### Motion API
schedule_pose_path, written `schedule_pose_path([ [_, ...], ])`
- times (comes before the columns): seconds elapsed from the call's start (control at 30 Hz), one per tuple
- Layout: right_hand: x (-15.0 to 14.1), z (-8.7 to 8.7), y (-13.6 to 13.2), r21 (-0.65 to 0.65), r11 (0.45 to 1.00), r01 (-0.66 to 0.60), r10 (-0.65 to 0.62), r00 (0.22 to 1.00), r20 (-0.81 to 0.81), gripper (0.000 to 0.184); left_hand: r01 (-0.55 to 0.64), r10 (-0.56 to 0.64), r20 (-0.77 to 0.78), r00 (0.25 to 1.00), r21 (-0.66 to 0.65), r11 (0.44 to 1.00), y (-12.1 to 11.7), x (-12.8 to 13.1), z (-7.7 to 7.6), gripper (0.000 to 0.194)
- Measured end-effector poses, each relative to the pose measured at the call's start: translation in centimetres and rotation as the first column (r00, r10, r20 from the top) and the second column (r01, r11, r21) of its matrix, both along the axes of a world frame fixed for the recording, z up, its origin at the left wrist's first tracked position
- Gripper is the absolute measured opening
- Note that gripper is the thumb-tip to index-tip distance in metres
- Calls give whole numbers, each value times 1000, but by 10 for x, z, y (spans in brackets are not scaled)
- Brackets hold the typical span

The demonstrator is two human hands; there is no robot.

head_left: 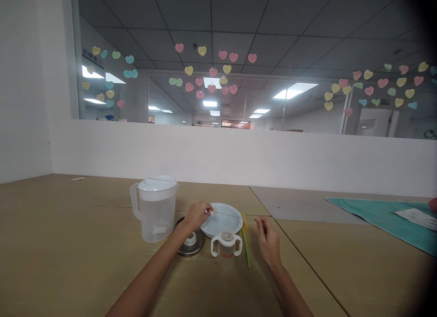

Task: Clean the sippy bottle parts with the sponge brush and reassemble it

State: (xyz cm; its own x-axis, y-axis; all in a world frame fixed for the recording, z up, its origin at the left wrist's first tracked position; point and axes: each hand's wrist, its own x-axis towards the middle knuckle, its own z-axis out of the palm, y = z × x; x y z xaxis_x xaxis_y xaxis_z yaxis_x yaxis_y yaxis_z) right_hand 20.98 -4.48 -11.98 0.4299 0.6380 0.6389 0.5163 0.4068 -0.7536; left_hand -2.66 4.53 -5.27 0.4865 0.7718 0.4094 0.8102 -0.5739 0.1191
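My left hand (197, 215) reaches over the rim of a white plate (221, 221), its fingers pinched on a small pale thing I cannot make out. My right hand (268, 237) hovers just right of a green-handled brush with a yellow head (246, 244), fingers curled with nothing seen in them. A clear two-handled baby bottle (226, 247) stands in front of the plate, between my hands. A metal pot lid with a white knob (190, 242) lies under my left wrist. A clear plastic pitcher with a white lid (155, 208) stands to the left.
All of this stands on a brown table (68, 244) against a low white wall. A teal cloth (385, 217) with a white packet (414, 217) on it lies at the far right. Heart stickers dot the glass above.
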Motion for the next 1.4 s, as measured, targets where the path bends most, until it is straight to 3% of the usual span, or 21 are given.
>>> schedule_pose_path([
  [0.3, 1, -2, 1, -2, 1000, -24, 24, 998, -53, 43, 14, -15, -41, 999, -9, 1000, 1, 3, -3, 24],
  [0.6, 2, -4, 3, -7, 998, 66, -67, 997, -47, 48, 30, -32, -48, 998, -52, 998, 1, 5, -4, 21],
  [1.4, -1, -2, 0, -10, 1000, -2, 2, 1000, 9, 48, -19, 19, 21, 1000, -4, 1000, -3, 1, 1, 22],
])
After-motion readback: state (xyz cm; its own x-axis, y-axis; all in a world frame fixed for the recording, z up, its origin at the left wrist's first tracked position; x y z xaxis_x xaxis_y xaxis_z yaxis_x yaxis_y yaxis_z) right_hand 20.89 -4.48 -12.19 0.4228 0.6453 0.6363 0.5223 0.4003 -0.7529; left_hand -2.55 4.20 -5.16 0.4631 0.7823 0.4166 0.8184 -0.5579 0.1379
